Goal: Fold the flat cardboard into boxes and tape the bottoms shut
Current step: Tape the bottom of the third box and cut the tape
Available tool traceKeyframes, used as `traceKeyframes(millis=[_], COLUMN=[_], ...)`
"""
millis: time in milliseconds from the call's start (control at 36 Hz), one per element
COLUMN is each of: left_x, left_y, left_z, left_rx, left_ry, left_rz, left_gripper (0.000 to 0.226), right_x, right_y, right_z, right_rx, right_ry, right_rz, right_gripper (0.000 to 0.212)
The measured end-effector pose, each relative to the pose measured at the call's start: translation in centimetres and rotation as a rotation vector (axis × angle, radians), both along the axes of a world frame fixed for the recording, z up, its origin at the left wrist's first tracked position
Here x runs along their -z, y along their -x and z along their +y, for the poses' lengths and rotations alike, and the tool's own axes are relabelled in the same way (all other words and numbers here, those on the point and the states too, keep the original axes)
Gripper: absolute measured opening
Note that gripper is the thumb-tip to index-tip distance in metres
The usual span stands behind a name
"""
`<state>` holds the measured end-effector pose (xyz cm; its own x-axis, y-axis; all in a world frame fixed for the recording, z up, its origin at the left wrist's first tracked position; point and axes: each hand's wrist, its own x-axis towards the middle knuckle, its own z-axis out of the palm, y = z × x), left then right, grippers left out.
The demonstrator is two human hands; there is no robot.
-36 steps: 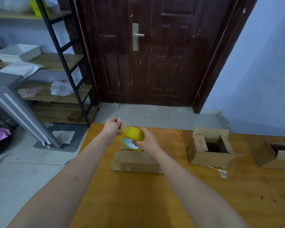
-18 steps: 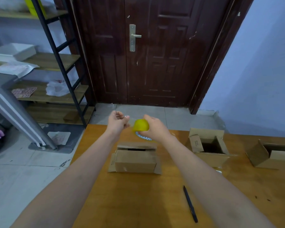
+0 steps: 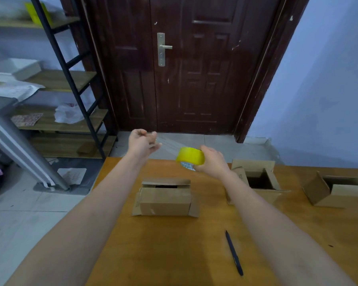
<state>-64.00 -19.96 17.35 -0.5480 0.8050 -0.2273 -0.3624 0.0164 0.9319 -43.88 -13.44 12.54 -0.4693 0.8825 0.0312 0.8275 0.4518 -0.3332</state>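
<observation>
1. The right hand (image 3: 212,162) grips a yellow roll of packing tape (image 3: 190,157), fingers curled round its rim, raised in the air above the far edge of the orange-brown wooden table (image 3: 174,250).
2. The left hand (image 3: 142,142) is raised to the left of the roll, its fingers pinched together on what looks like the free end of a clear strip of tape (image 3: 167,144); the strip is faint against the floor, so the pinch point is hard to make out.
3. The strip stretches between the two hands, from the left fingers to the roll.
4. Below the hands, near the middle of the table, sits a small brown cardboard box (image 3: 165,198) with its flaps folded over and a narrow dark gap along the far flap.
5. To the right stands a second brown cardboard box with open top flaps (image 3: 256,180), and further right a third open brown cardboard box (image 3: 337,190), partly cut off by the frame edge.
6. A black pen (image 3: 234,253) lies on the near right part of the table, well apart from the boxes.
7. Beyond the table is a dark brown wooden door (image 3: 194,65), with a wooden shelf rack on a black metal frame (image 3: 66,79) at far left.
</observation>
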Motion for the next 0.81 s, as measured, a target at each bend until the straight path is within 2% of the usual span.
traceKeyframes(millis=[83,139,194,333,417,528,583,639,694,750,806], left_x=[0.3,0.7,1.1,1.8,1.8,2.3,3.0,3.6,4.0,4.4,4.7], left_y=[0.3,0.3,0.2,0.4,0.5,0.1,0.5,1.4,2.5,3.2,3.5], left_z=[-0.4,-0.5,-0.8,-1.8,-2.3,-3.1,-3.7,-4.3,-5.0,-5.5,-5.6], left_rx=[-0.001,-0.014,-0.018,-0.048,-0.027,-0.049,-0.067,-0.086,-0.102,-0.091,-0.079], left_ry=[0.040,0.057,0.077,0.151,0.155,0.173,0.189,0.198,0.209,0.222,0.228], left_rz=[0.001,-0.037,-0.069,-0.022,0.037,0.007,-0.027,-0.072,-0.110,-0.122,-0.143], left_gripper=[0.029,0.029,0.027,0.024,0.024,0.024,0.022,0.022,0.024,0.025,0.039], right_x=[0.3,0.2,0.3,0.2,0.1,-0.1,-0.2,-0.3,-0.2,0.0,0.0], right_y=[-1.6,-2.1,-2.5,-3.0,-2.5,-1.9,-2.3,-3.3,-4.4,-5.2,-5.4], right_z=[-0.1,-0.6,-1.0,-1.1,-1.0,-0.7,-0.5,-0.7,-1.1,-1.8,-2.4], right_rx=[0.002,0.016,-0.010,-0.116,-0.213,-0.164,-0.151,-0.096,-0.056,-0.040,-0.009], right_ry=[0.034,0.084,0.068,-0.054,-0.119,-0.067,0.025,0.195,0.355,0.367,0.338], right_rz=[0.148,0.276,0.304,-0.020,-0.351,-0.499,-0.444,-0.251,-0.010,0.108,0.159], right_gripper=[0.043,0.047,0.053,0.057,0.049,0.047,0.055,0.057,0.046,0.038,0.042])
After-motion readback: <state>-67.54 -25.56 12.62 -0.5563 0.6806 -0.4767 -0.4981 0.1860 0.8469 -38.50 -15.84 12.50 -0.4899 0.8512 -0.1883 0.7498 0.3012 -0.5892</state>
